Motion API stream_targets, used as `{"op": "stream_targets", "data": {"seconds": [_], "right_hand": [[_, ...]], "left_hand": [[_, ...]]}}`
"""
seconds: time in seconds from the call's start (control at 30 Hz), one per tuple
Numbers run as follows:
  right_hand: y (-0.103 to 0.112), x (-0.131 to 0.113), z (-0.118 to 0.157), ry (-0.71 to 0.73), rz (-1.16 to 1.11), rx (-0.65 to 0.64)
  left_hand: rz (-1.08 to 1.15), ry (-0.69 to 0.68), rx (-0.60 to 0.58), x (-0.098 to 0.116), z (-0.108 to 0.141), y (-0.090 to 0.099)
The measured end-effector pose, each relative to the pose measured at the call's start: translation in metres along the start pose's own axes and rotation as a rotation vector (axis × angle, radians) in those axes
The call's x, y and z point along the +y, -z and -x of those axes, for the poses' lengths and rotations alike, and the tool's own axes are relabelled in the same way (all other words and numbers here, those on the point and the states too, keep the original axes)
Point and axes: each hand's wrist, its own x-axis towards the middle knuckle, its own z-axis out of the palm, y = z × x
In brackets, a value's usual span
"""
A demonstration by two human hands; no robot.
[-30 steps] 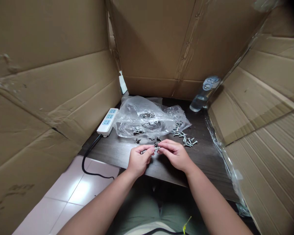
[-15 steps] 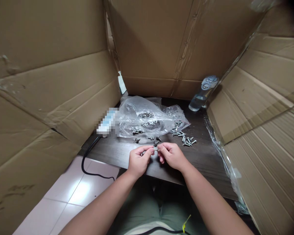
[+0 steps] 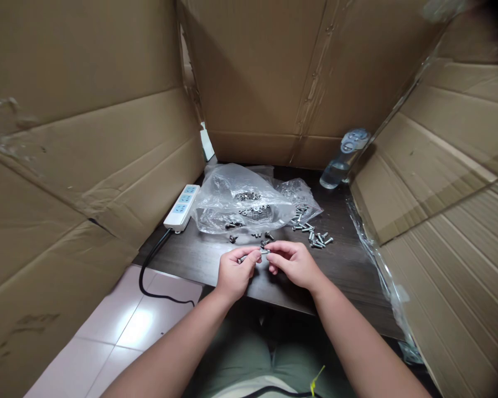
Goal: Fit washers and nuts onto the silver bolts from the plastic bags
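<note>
A silvery bolt (image 3: 264, 251) lies level between my two hands, just over the near part of the dark table. Its left end is pinched between the thumb and fingertips of my left hand (image 3: 237, 270). Around the bolt's right end, the thumb and index finger of my right hand (image 3: 295, 264) are closed; whether a nut sits there is too small to tell. Just beyond the fingers, a few dark-headed screws (image 3: 233, 239) rest on the table. Several loose silver bolts (image 3: 319, 240) are scattered to the right of my hands.
Clear plastic bags (image 3: 216, 193) with small nuts and bolts lie behind my hands. A white power strip (image 3: 182, 207) with a black cable stands left, a water bottle (image 3: 335, 172) back right. Cardboard walls (image 3: 253, 99) enclose the dark table (image 3: 344, 276) on three sides.
My right thumb and index finger have shifted slightly around the bolt's end, and that hand has moved a little to the right. My left hand and the bolt stay nearly in place.
</note>
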Motion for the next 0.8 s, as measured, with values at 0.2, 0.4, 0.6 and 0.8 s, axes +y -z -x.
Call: {"op": "stream_targets", "data": {"seconds": [0.2,0.4,0.6,0.8], "right_hand": [[-0.001,0.005,-0.003,-0.151,0.103,0.015],[0.007,0.006,-0.002,-0.117,-0.093,-0.006],[0.006,-0.001,0.001,-0.062,-0.095,-0.032],[0.001,0.005,-0.003,-0.196,0.011,0.006]], "left_hand": [[-0.190,-0.040,0.024,0.004,0.005,-0.002],[-0.050,0.009,0.021,0.002,0.002,-0.001],[0.064,0.050,-0.049,0.001,-0.001,0.001],[-0.010,0.032,-0.044,0.000,0.000,0.001]]}}
